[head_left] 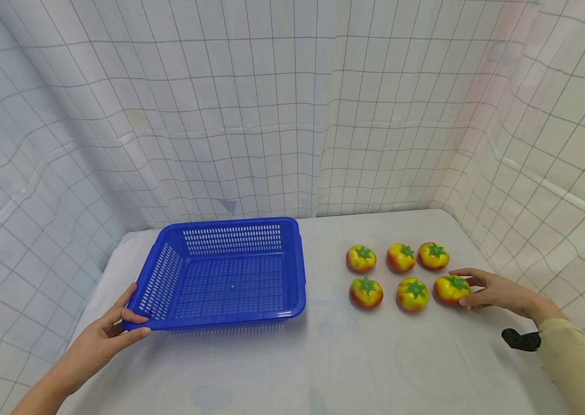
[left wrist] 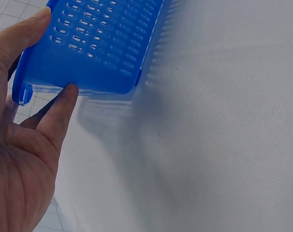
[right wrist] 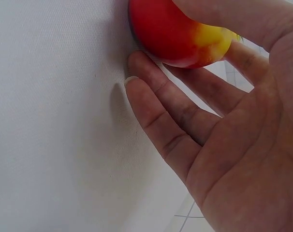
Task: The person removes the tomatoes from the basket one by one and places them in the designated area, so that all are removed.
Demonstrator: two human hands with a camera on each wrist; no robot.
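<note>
My left hand (head_left: 96, 340) holds the near left corner of a blue plastic basket (head_left: 230, 318), thumb on one side of the rim and fingers on the other. In the left wrist view, the slotted wall of the basket (left wrist: 93, 53) shows between thumb and fingertips. On the right, my right hand (head_left: 502, 294) grips a glossy red-and-yellow tomato (head_left: 450, 290) with a green star-shaped top. The right wrist view has the thumb over this tomato (right wrist: 170, 34) and the fingers along its other side, close to the white tabletop.
Several similar tomatoes stand in two rows left of the held one, among them a front middle tomato (head_left: 412, 295) and a back left tomato (head_left: 361, 259). White gridded curtains (head_left: 251, 115) enclose the table at the back and sides. A black strap piece (head_left: 521, 340) shows at the right sleeve.
</note>
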